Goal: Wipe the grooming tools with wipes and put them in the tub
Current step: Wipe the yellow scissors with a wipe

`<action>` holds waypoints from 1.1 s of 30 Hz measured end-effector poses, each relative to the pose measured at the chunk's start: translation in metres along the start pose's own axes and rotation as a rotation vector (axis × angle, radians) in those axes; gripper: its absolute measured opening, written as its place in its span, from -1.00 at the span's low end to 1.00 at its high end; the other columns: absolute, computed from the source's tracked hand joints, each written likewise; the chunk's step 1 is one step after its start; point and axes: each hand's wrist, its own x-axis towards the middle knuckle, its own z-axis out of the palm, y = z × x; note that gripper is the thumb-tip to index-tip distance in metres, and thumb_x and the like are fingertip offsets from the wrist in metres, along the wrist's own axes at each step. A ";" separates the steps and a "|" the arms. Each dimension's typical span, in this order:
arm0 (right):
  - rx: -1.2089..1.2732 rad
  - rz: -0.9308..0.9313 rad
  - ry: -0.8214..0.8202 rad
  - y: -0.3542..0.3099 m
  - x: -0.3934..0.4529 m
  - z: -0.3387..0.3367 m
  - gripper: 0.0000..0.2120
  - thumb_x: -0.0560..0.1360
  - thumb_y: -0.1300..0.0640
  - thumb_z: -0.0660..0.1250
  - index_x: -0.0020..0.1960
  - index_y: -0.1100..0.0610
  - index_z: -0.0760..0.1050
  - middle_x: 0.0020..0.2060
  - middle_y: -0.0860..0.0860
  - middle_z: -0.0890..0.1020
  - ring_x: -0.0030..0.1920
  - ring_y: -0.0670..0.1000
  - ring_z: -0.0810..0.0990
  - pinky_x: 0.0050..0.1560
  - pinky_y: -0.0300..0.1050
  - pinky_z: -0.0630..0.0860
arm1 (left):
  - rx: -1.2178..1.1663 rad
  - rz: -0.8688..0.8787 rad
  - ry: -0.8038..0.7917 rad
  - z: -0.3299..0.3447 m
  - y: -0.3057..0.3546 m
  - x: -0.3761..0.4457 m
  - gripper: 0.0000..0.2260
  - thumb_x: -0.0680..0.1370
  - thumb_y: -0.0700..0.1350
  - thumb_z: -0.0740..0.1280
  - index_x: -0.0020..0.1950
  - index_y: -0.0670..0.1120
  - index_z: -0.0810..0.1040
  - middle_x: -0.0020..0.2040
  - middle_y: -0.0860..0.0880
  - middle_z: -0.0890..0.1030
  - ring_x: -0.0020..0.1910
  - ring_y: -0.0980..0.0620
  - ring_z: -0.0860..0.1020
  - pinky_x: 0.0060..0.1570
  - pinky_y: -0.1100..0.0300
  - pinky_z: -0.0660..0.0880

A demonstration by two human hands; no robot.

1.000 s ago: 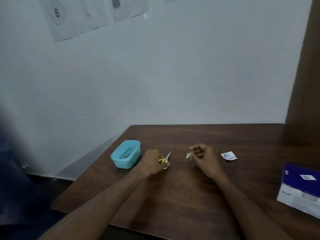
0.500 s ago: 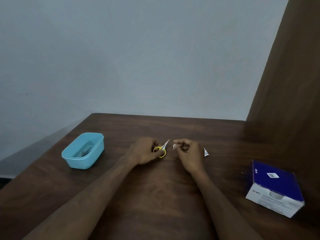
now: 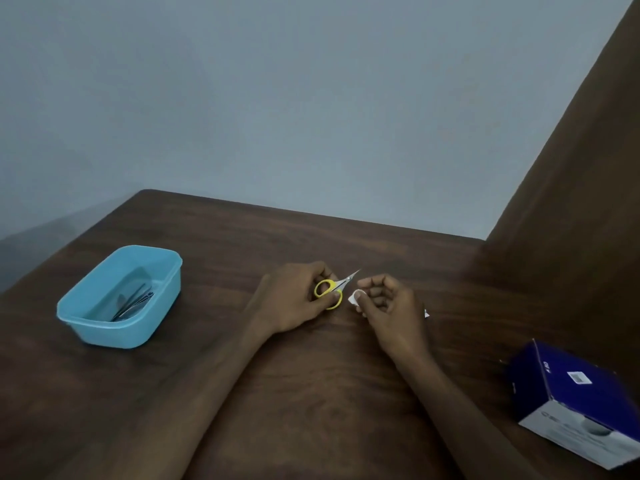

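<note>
Near the middle of a dark wooden table, the left hand grips small yellow-handled scissors by the loops, blades pointing away, likely exposed for wiping. The right hand pinches a white wipe just beside them. A blue tub holding metal tools sits near the left edge.

On the dark wooden table, the left hand grips small yellow-handled scissors, blades pointing up and to the right. The right hand, just beside it, pinches a small white wipe near the blades; contact cannot be confirmed. A light blue plastic tub stands well to the left, holding metal grooming tools. A blue and white box sits at the right edge.
</note>
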 end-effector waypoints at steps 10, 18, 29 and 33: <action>-0.232 -0.098 0.071 -0.016 -0.008 0.003 -0.91 0.51 0.20 0.50 -0.03 0.06 0.64 -0.25 -0.13 0.69 -0.22 -0.12 0.71 -0.05 -0.08 0.69 | -0.336 -0.086 0.018 0.006 -0.005 0.002 -0.81 0.48 0.08 0.60 0.01 0.05 0.74 -0.20 0.12 0.74 -0.32 0.27 0.61 -0.24 0.33 0.53; -0.030 0.052 0.087 -0.011 -0.009 -0.001 -0.84 0.54 0.21 0.50 -0.02 -0.02 0.59 -0.18 0.04 0.75 -0.22 -0.01 0.77 -0.07 0.07 0.72 | -0.471 -0.101 0.002 0.000 0.003 0.000 -0.88 0.57 -0.11 0.55 0.10 -0.05 0.77 -0.19 0.10 0.73 -0.33 0.34 0.58 -0.25 0.49 0.45; 0.114 0.119 0.172 -0.016 0.009 0.013 -0.86 0.49 0.23 0.54 -0.08 0.00 0.68 -0.20 -0.03 0.75 -0.14 0.01 0.76 0.06 0.13 0.72 | -0.297 -0.100 0.028 0.003 0.000 -0.001 -0.93 0.61 -0.01 0.41 0.04 0.11 0.69 -0.20 0.15 0.72 -0.30 0.24 0.59 -0.18 0.12 0.56; 0.202 0.118 0.051 -0.007 0.013 0.011 -0.88 0.51 0.28 0.55 -0.05 0.10 0.68 -0.21 0.04 0.73 -0.28 -0.06 0.70 -0.12 -0.10 0.64 | -0.253 -0.075 0.021 0.003 -0.003 0.004 -0.91 0.62 -0.04 0.38 0.04 0.13 0.66 -0.21 0.13 0.71 -0.36 0.23 0.56 -0.25 0.14 0.52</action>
